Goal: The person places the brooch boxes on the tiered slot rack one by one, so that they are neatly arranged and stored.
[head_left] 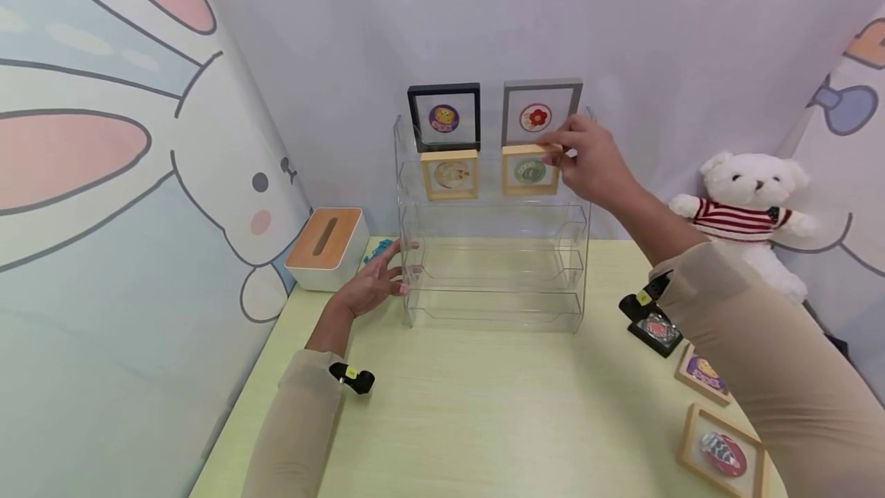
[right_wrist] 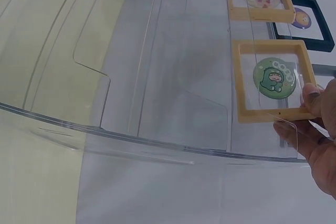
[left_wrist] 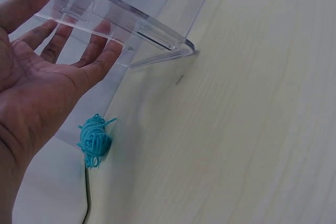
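A clear tiered acrylic rack (head_left: 498,290) stands on the table. My right hand (head_left: 591,160) pinches the right edge of a light wood frame (right_wrist: 244,82) with a green dinosaur badge, at the rack's upper tier. Thumb and fingertips meet at that frame's corner in the right wrist view. To its left sits another wood frame (head_left: 450,175) with a pale badge. Behind them, on top, stand a black frame (head_left: 478,117) and a grey frame (head_left: 508,114). My left hand (head_left: 369,287) is at the rack's left side, fingers spread against or just behind the clear panel (left_wrist: 142,27).
A white tissue box (head_left: 325,248) with a wooden lid and blue yarn (left_wrist: 95,141) are at left. At right are a white teddy bear (head_left: 750,198), a black frame (head_left: 655,330) and wood frames (head_left: 704,375) (head_left: 722,452) lying on the table.
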A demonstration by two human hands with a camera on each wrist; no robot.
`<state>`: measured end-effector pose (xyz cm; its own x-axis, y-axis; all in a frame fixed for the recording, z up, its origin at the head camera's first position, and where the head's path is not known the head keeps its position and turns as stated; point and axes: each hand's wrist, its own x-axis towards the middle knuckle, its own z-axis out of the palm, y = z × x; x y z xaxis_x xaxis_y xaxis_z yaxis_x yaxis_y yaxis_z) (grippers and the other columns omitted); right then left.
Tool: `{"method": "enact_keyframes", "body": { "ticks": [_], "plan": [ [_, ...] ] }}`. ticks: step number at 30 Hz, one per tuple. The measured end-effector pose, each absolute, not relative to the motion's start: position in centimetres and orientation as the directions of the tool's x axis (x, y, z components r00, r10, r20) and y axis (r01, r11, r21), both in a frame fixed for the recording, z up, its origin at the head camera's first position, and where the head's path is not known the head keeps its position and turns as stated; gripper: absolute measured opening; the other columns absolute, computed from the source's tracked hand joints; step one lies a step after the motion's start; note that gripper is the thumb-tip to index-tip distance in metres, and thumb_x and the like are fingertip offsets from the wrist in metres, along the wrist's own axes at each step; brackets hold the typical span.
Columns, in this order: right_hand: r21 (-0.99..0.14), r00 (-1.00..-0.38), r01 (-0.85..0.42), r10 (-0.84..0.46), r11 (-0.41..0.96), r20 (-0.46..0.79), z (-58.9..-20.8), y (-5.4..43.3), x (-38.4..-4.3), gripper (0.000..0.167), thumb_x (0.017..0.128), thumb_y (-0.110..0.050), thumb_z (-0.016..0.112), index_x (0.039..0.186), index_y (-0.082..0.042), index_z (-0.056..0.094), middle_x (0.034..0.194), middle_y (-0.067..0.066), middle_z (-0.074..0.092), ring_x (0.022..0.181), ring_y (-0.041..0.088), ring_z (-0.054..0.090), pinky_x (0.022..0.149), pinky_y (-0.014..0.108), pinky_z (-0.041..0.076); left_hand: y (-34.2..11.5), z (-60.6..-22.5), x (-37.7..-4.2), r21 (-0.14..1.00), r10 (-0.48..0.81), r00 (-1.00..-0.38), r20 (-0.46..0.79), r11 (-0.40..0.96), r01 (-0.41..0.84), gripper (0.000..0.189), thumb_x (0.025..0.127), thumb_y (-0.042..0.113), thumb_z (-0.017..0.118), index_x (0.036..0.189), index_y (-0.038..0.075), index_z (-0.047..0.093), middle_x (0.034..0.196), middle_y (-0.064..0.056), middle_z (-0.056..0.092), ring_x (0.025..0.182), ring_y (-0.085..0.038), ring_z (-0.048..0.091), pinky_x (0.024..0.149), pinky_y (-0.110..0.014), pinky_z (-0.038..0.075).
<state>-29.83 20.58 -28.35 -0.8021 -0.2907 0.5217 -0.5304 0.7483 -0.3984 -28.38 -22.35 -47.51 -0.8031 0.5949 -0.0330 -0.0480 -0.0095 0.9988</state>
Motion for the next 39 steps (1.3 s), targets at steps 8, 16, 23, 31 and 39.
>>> {"method": "enact_keyframes", "body": {
  "ticks": [8,16,23,31,39],
  "plan": [
    [-0.349,-0.771,-0.565,-0.328,0.747,0.545,-28.83,20.74,-29.89,0.027,0.106,0.000,0.069,0.131,0.000,0.079,0.109,0.021,0.061,0.093,0.034,0.056,0.075,0.038,0.041,-22.31,-47.44,-28.29,0.998,0.594,-0.804,-0.030,-0.025,-0.056,0.095,0.099,-0.024,0.052,0.178,0.016,0.017,0.184,-0.003,0.003,0.168,-0.052,0.023,0.099,-0.031,0.055],
    [-0.323,-0.763,-0.575,-0.350,0.752,0.544,-28.93,20.79,-29.77,0.028,0.107,0.002,0.066,0.133,0.000,0.077,0.111,0.021,0.061,0.095,0.035,0.058,0.076,0.039,0.043,-22.29,-47.39,-28.28,0.999,0.595,-0.803,-0.028,-0.013,-0.045,0.095,0.098,-0.024,0.054,0.177,0.014,0.017,0.184,-0.003,0.003,0.168,-0.052,0.024,0.105,-0.035,0.053],
    [-0.323,-0.766,-0.576,-0.359,0.750,0.532,-28.89,20.72,-29.68,0.032,0.107,0.003,0.065,0.137,-0.001,0.076,0.118,0.023,0.064,0.105,0.039,0.063,0.080,0.048,0.049,-22.48,-47.56,-28.39,1.000,0.607,-0.794,-0.012,-0.012,-0.025,0.096,0.099,-0.022,0.057,0.178,0.012,0.014,0.184,-0.006,0.001,0.167,-0.054,0.023,0.108,-0.039,0.050],
    [-0.315,-0.764,-0.580,-0.368,0.751,0.530,-28.77,20.69,-29.45,0.032,0.106,0.004,0.067,0.136,-0.001,0.076,0.121,0.022,0.064,0.108,0.040,0.065,0.080,0.048,0.050,-22.52,-47.61,-28.42,1.000,0.606,-0.795,-0.016,-0.009,-0.027,0.095,0.098,-0.020,0.060,0.177,0.013,0.017,0.184,-0.004,0.000,0.167,-0.053,0.025,0.105,-0.036,0.052],
    [-0.307,-0.761,-0.584,-0.376,0.751,0.529,-28.60,20.79,-29.01,0.031,0.105,0.003,0.069,0.135,-0.002,0.076,0.121,0.021,0.065,0.105,0.038,0.067,0.079,0.044,0.050,-22.51,-47.53,-28.42,1.000,0.607,-0.795,-0.016,-0.007,-0.025,0.094,0.099,-0.023,0.055,0.177,0.013,0.018,0.185,-0.003,-0.001,0.167,-0.053,0.024,0.104,-0.035,0.052]
  ]
}}
